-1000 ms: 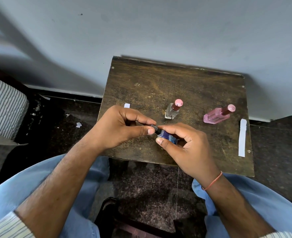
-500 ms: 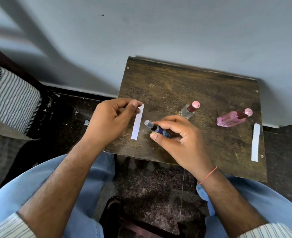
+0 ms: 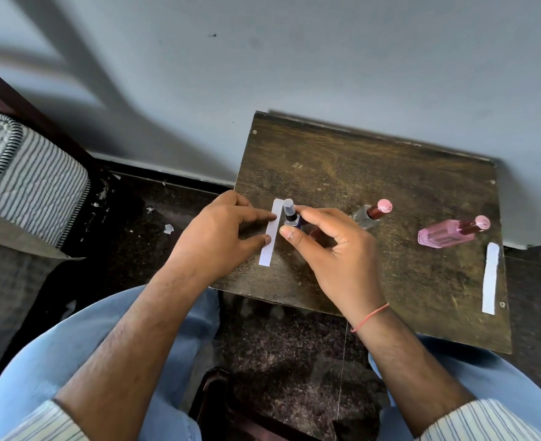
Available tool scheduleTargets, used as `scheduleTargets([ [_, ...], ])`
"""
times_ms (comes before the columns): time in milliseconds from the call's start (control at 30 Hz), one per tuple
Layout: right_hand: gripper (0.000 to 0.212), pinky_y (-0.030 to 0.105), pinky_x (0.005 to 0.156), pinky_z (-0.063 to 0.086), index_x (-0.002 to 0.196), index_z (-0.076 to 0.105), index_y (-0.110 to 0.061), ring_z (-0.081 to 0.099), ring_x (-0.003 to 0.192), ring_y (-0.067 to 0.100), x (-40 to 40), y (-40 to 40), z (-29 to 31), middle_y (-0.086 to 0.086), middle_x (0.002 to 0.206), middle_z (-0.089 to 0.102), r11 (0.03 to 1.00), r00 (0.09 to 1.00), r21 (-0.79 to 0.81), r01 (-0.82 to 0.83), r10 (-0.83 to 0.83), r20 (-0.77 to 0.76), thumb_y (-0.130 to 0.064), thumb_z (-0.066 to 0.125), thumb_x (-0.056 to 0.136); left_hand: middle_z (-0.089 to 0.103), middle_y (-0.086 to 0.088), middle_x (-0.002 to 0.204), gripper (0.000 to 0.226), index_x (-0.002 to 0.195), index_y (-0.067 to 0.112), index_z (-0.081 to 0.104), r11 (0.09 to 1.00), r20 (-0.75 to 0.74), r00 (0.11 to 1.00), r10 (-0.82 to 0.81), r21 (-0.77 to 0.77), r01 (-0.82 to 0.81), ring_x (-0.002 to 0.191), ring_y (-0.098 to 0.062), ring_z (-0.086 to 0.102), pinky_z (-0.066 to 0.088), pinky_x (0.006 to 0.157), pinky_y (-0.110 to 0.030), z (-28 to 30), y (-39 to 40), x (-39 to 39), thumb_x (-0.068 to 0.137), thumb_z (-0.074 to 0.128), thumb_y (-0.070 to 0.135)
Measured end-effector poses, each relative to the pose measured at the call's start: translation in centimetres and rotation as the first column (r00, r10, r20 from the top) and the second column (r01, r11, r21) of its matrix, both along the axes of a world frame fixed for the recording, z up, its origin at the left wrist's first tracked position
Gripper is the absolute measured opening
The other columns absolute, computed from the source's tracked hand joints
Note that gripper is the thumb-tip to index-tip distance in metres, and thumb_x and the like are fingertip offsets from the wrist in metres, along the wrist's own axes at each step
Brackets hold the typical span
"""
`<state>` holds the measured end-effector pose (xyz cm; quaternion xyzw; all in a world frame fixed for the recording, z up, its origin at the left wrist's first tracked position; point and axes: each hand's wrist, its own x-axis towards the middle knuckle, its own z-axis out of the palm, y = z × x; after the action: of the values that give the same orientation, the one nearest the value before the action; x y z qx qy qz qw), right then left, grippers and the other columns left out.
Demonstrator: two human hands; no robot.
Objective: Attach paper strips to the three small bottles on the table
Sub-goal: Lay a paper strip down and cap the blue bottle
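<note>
Two hands meet: right hand [image 3: 332, 249] pinching blue bottle [image 3: 291, 218], left hand [image 3: 221, 237] holding paper strip [image 3: 270, 238] alongside

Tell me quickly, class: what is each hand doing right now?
Left hand: pinches the paper strip between thumb and fingers.
Right hand: grips the blue bottle between thumb and fingertips.

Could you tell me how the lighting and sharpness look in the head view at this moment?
Head view: soft daylight, broad diagonal shadows across the wall; wide-angle bending skews the table edges; its far edge smears slightly; the hands and the blue bottle stay fairly sharp; no harsh glare.
</note>
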<state>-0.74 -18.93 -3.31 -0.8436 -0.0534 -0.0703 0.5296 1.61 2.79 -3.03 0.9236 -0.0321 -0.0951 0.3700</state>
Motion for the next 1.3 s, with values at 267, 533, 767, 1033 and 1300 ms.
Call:
scheduleTargets([
  [267, 0.028, 0.012, 0.09, 0.054, 0.121, 0.083, -0.014, 0.078, 0.101, 0.002, 1.8, 1.0, -0.6, -0.013, 0.113, 0.08, 0.995, 0.995, 0.029, 0.1, -0.101, 0.006, -0.013, 0.087, 0.093, 0.052, 0.021, 0.106, 0.042, 0.127, 0.045, 0.081, 1.0, -0.031, 0.999, -0.012, 0.011, 0.012, 0.088, 0.004, 0.056, 0.054, 0.081, -0.023, -0.1, 0.0, 0.1, 0.088, 0.092, 0.034],
  [533, 0.031, 0.019, 0.091, 0.059, 0.125, 0.082, -0.012, 0.08, 0.099, 0.007, 3.3, 1.6, -0.8, -0.003, 0.114, 0.083, 0.993, 0.993, 0.038, 0.116, -0.115, -0.021, -0.013, 0.086, 0.095, 0.05, 0.02, 0.108, 0.043, 0.13, 0.047, 0.079, 0.999, -0.034, 0.999, -0.023, 0.039, 0.024, 0.088, 0.005, 0.055, 0.055, 0.084, -0.025, -0.1, 0.1, 0.2, 0.09, 0.09, 0.037],
  [767, 0.03, 0.022, 0.093, 0.059, 0.125, 0.082, -0.014, 0.079, 0.1, 0.007, 3.7, 2.0, -0.8, -0.004, 0.115, 0.083, 0.995, 0.994, 0.003, 0.1, -0.1, -0.038, -0.012, 0.085, 0.096, 0.051, 0.018, 0.111, 0.043, 0.131, 0.049, 0.078, 0.999, -0.029, 0.999, -0.025, 0.043, 0.026, 0.092, -0.002, 0.057, 0.06, 0.086, -0.034, -0.1, 0.1, 0.1, 0.09, 0.088, 0.038],
  [1033, 0.029, 0.019, 0.093, 0.057, 0.124, 0.083, -0.016, 0.079, 0.1, 0.006, 3.9, 2.7, -1.2, -0.005, 0.115, 0.083, 0.995, 0.995, -0.038, 0.09, -0.092, -0.032, -0.011, 0.085, 0.095, 0.052, 0.016, 0.113, 0.045, 0.133, 0.047, 0.078, 0.998, -0.014, 0.999, -0.033, 0.047, 0.034, 0.095, -0.006, 0.058, 0.061, 0.089, -0.038, 0.0, 0.1, 0.1, 0.091, 0.088, 0.037],
  [1300, 0.036, 0.014, 0.095, 0.055, 0.13, 0.081, -0.017, 0.078, 0.1, 0.002, 4.0, 2.7, -1.0, -0.006, 0.119, 0.082, 0.996, 0.997, -0.055, 0.067, -0.069, -0.034, -0.008, 0.084, 0.095, 0.052, 0.017, 0.113, 0.045, 0.133, 0.049, 0.077, 0.997, -0.014, 0.999, -0.036, 0.063, 0.037, 0.094, -0.003, 0.056, 0.058, 0.085, -0.03, 0.0, 0.2, 0.1, 0.09, 0.088, 0.039],
])
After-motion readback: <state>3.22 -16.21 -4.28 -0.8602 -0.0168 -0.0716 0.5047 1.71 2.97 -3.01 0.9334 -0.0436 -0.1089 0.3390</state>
